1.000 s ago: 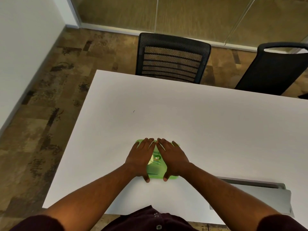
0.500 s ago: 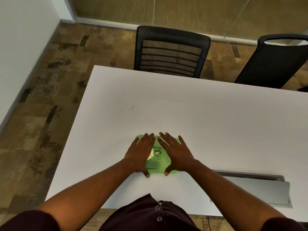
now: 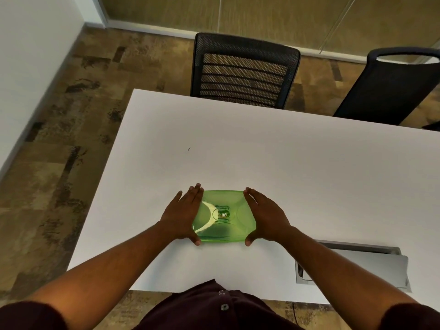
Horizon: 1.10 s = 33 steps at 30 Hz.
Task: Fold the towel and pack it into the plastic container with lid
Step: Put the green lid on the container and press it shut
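Observation:
A translucent green plastic container point(image 3: 223, 216) lies on the white table point(image 3: 297, 163) near its front edge, with its lid on. The lid has a small logo in the middle, and dark stripes show faintly through it. I cannot make out a towel. My left hand point(image 3: 184, 215) lies flat over the container's left end, thumb at the near left corner. My right hand point(image 3: 265, 216) mirrors it on the right end, thumb at the near right corner. Both hands have straight fingers and touch the container's ends.
A grey cable hatch point(image 3: 352, 265) is set into the table at the near right. Two dark office chairs point(image 3: 245, 72) point(image 3: 390, 86) stand at the far edge. The table's left edge drops to a brown patterned floor point(image 3: 59, 163).
Both hands were pressed close together on the middle of the lid. They have slid apart to the container's left and right ends, which uncovers the lid's centre.

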{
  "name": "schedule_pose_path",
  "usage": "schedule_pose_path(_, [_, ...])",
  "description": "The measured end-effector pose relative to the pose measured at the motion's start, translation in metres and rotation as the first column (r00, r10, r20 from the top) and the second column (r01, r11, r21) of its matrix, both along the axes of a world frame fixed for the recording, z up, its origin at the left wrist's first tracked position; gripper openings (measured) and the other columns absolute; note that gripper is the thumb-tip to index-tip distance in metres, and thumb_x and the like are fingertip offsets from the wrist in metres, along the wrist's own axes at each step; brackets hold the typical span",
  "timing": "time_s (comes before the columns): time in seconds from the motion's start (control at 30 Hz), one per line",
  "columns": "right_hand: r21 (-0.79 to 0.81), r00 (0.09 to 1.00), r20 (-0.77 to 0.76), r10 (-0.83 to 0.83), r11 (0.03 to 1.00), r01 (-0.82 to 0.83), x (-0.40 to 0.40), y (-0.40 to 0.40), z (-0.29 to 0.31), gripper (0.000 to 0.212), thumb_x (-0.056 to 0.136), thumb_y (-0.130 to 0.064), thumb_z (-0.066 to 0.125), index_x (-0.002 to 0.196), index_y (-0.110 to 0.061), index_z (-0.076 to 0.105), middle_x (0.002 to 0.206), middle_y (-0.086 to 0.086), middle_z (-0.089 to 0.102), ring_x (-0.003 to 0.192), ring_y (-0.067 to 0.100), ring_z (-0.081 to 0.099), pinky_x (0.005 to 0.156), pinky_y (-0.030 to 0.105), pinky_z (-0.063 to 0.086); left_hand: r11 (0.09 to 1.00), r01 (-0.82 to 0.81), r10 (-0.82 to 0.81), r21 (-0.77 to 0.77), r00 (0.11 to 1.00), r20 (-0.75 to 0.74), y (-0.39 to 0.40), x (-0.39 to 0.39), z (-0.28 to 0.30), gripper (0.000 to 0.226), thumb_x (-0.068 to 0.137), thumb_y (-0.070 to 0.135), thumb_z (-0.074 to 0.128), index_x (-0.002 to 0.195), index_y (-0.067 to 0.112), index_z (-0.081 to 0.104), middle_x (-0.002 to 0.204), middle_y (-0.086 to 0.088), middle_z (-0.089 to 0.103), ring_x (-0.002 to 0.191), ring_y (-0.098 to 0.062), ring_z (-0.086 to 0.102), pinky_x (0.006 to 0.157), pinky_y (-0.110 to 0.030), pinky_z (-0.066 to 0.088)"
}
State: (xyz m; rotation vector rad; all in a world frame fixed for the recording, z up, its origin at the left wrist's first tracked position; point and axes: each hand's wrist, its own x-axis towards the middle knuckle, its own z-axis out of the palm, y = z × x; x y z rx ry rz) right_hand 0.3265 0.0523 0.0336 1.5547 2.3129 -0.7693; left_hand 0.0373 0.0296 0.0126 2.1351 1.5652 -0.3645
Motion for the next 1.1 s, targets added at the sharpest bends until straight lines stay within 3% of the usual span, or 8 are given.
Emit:
schedule_pose_path(0.23, [0.045, 0.996, 0.071, 0.061, 0.997, -0.064, 0.000, -0.003, -0.003, 0.163, 0.039, -0.081, 0.082, 0.163, -0.016, -0.002, 0.173, 0.004, -0.002, 0.160, 0.020, 0.004, 0.127, 0.049, 0.008, 0.998, 0.061, -0.062, -0.011, 0.993, -0.101, -0.001, 0.009, 0.000, 0.161, 0.050, 0.074, 0.080, 0.152, -0.002, -0.019, 0.163, -0.021, -0.022, 0.154, -0.034, -0.013, 0.123, -0.046, -0.005])
schedule_pose_path(0.4, [0.036, 0.997, 0.067, 0.039, 0.998, -0.042, 0.008, -0.003, -0.001, 0.159, 0.044, -0.086, 0.076, 0.163, -0.024, -0.009, 0.171, -0.006, -0.018, 0.158, 0.013, -0.015, 0.128, 0.050, 0.005, 0.997, 0.068, -0.075, -0.046, 0.985, -0.154, 0.003, 0.016, 0.008, 0.160, 0.054, 0.068, 0.083, 0.150, -0.006, -0.021, 0.161, -0.026, -0.024, 0.152, -0.040, -0.015, 0.124, -0.048, -0.004])
schedule_pose_path(0.57, [0.028, 0.999, 0.049, 0.000, 1.000, -0.002, 0.011, -0.008, 0.001, 0.158, 0.041, -0.088, 0.075, 0.163, -0.029, -0.006, 0.170, -0.013, -0.018, 0.159, 0.016, -0.011, 0.125, 0.053, 0.012, 0.996, -0.051, 0.034, -0.073, 0.976, -0.217, -0.004, 0.037, 0.019, 0.160, 0.052, 0.053, 0.092, 0.152, 0.000, -0.022, 0.159, -0.023, -0.031, 0.151, -0.045, -0.014, 0.121, -0.061, 0.003])
schedule_pose_path(0.63, [-0.001, 1.000, 0.002, 0.001, 1.000, -0.001, 0.014, -0.005, 0.002, 0.159, 0.042, -0.084, 0.079, 0.164, -0.025, -0.004, 0.171, -0.012, -0.016, 0.159, 0.015, -0.008, 0.127, 0.048, 0.017, 0.999, -0.008, -0.001, -0.046, 0.983, -0.184, -0.005, 0.042, 0.019, 0.160, 0.052, 0.050, 0.093, 0.153, 0.003, -0.022, 0.159, -0.021, -0.033, 0.152, -0.043, -0.014, 0.121, -0.062, 0.004])
schedule_pose_path(0.8, [-0.044, 0.995, -0.094, -0.013, 0.999, 0.009, 0.024, -0.007, 0.002, 0.149, 0.051, -0.067, 0.088, 0.164, -0.025, 0.001, 0.170, -0.017, -0.012, 0.158, 0.008, -0.004, 0.125, 0.036, 0.029, 0.991, 0.114, -0.107, -0.065, 0.989, 0.100, 0.001, 0.046, 0.016, 0.150, 0.058, 0.057, 0.088, 0.157, 0.013, -0.016, 0.164, -0.007, -0.028, 0.154, -0.027, -0.017, 0.126, -0.041, 0.002])
schedule_pose_path(1.1, [0.021, 0.999, -0.052, -0.007, 1.000, 0.008, 0.024, -0.011, -0.002, 0.147, 0.051, -0.068, 0.087, 0.163, -0.034, -0.002, 0.169, -0.023, -0.012, 0.158, 0.005, 0.002, 0.111, 0.035, 0.044, 0.995, 0.103, -0.102, -0.008, 0.993, 0.064, 0.004, 0.055, 0.013, 0.151, 0.053, 0.059, 0.089, 0.158, 0.008, -0.008, 0.167, -0.009, -0.015, 0.155, -0.029, -0.010, 0.127, -0.045, 0.006])
